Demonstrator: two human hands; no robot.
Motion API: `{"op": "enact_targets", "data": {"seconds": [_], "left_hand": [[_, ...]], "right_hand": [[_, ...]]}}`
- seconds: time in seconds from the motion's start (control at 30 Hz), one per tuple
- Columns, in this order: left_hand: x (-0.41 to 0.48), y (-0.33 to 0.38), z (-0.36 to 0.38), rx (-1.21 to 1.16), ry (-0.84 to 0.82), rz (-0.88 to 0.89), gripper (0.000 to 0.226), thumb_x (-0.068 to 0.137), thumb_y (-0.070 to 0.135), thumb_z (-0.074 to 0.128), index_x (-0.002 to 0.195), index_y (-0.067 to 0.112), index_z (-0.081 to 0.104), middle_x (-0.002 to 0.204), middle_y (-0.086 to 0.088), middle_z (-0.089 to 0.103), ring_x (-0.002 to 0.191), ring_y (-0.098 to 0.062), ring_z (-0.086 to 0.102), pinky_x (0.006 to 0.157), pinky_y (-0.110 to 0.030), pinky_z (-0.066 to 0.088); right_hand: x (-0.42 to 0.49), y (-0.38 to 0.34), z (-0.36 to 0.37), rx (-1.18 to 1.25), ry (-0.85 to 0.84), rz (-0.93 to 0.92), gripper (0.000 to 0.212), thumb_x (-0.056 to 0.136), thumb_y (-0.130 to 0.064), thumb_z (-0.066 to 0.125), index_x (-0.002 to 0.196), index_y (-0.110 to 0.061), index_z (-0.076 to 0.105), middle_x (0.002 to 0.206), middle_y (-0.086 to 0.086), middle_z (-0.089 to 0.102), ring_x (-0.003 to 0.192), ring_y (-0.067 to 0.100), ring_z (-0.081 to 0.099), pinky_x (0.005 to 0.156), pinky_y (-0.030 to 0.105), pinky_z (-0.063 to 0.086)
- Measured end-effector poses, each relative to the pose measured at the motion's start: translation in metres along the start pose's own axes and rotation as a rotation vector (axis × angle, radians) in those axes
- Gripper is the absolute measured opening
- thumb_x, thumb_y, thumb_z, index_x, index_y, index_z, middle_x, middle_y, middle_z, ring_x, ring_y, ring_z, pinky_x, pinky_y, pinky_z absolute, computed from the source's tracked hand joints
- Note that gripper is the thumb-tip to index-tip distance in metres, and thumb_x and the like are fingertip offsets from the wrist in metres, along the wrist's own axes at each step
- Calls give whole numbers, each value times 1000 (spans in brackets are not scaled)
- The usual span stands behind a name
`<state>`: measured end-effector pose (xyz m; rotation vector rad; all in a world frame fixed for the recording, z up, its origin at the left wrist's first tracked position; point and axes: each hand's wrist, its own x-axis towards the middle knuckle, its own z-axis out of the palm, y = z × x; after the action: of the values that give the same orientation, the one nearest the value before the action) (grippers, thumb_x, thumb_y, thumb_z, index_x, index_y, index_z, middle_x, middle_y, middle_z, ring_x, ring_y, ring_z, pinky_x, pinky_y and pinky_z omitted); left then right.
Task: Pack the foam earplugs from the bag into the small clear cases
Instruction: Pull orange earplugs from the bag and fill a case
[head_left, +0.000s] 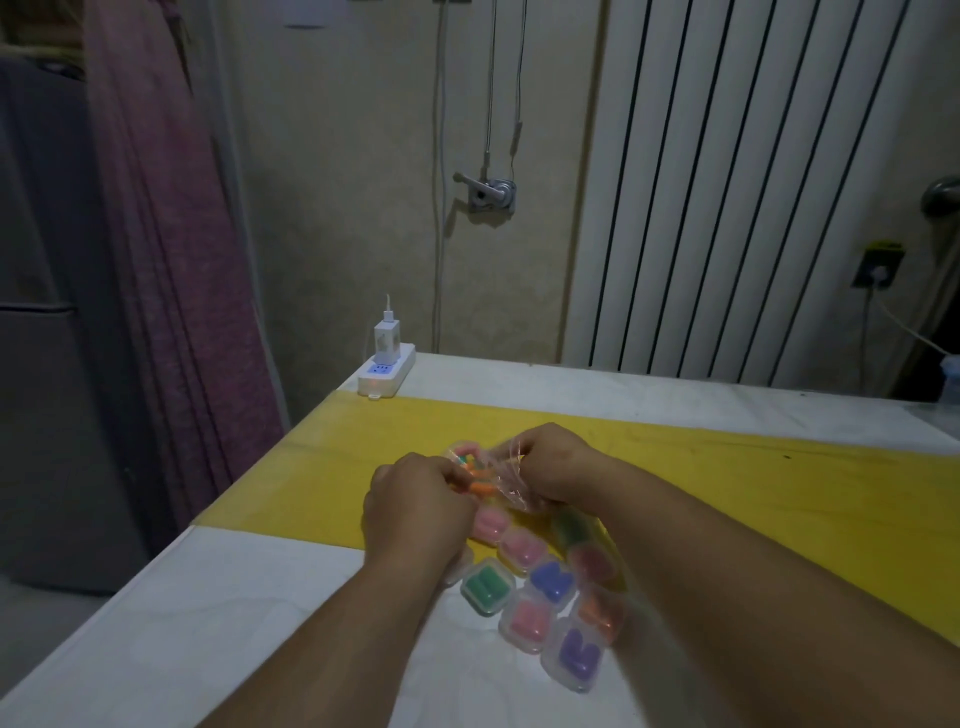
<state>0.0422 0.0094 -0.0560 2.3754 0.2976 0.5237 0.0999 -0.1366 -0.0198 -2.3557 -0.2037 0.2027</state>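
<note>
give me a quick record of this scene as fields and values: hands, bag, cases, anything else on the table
left hand: grips the bag's left side
right hand: grips the bag's right side
bag: clear plastic, held between both hands over the yellow mat
earplugs: orange ones show inside the bag
cases: several small clear ones clustered between the forearms, holding pink, green, blue, purple or orange plugs
power strip: far left corner of the table, with a white charger plugged in

White power strip (387, 375) with charger (387, 339) plugged in, yellow cloth (753, 478), white radiator (737, 182), purple curtain (171, 270)
</note>
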Motion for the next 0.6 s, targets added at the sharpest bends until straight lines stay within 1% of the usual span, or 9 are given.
{"op": "enact_targets", "data": {"seconds": [0.03, 0.07, 0.13, 0.17, 0.2, 0.27, 0.33, 0.47, 0.6], "left_hand": [[0, 0, 0, 10, -1, 2, 14, 75, 38, 70, 88, 38, 75, 96, 12, 70, 99, -20, 58, 82, -35, 52], [0, 0, -1, 21, 1, 4, 15, 76, 41, 70, 91, 38, 75, 98, 12, 70, 100, -20, 57, 82, -34, 52], [0, 1, 0, 34, 7, 8, 18, 78, 43, 70, 95, 38, 75, 99, 12, 70, 102, -20, 57, 82, -33, 51], [0, 1, 0, 36, 9, 8, 19, 79, 44, 69, 96, 39, 75, 100, 12, 71, 102, -19, 57, 82, -33, 51], [0, 1, 0, 36, 11, 6, 20, 79, 45, 69, 97, 39, 75, 100, 12, 71, 102, -19, 57, 81, -33, 51], [0, 1, 0, 34, 13, -4, 20, 79, 46, 69, 97, 40, 75, 98, 12, 71, 100, -18, 56, 78, -32, 50], [0, 0, 1, 37, 21, -5, 19, 79, 47, 69, 96, 40, 75, 96, 12, 71, 98, -17, 56, 75, -31, 48], [0, 0, 0, 59, 31, 9, 18, 80, 47, 68, 94, 39, 75, 96, 12, 71, 99, -18, 57, 76, -33, 49], [1, -1, 1, 64, 35, -1, 21, 78, 50, 68, 93, 37, 75, 95, 11, 71, 102, -20, 55, 79, -33, 50]], "right_hand": [[1, 0, 1, -27, 26, -35, 27, 88, -1, 56, 89, -15, 79, 95, 4, 74, 82, 20, 65, 66, 28, 54], [3, 1, 3, -49, 54, -65, 32, 85, 1, 55, 72, -19, 77, 90, 0, 75, 86, 18, 66, 72, 29, 54], [1, -1, 5, -113, 87, -135, 46, 81, -3, 60, 41, -25, 61, 61, -14, 66, 81, 9, 62, 69, 28, 50], [1, -2, 7, -136, 80, -170, 47, 80, -5, 62, 38, -26, 59, 53, -17, 61, 77, 7, 59, 68, 29, 49], [1, -2, 8, -132, 66, -171, 43, 80, -6, 63, 43, -27, 63, 56, -17, 63, 77, 7, 60, 70, 29, 49], [1, -3, 9, -115, 40, -147, 25, 82, -5, 61, 68, -20, 74, 87, -7, 74, 89, 11, 65, 74, 25, 50], [1, -3, 9, -135, 44, -126, 23, 82, -2, 57, 69, -14, 71, 101, 2, 74, 92, 17, 65, 73, 23, 49], [4, 1, 9, -33, 133, -93, 35, 76, 0, 49, 48, -19, 59, 83, 10, 74, 88, 28, 67, 76, 35, 54], [-1, 2, 2, 206, 202, -38, 45, 80, 3, 61, 40, -15, 56, 44, -7, 56, 58, 17, 56, 51, 25, 43]]}}
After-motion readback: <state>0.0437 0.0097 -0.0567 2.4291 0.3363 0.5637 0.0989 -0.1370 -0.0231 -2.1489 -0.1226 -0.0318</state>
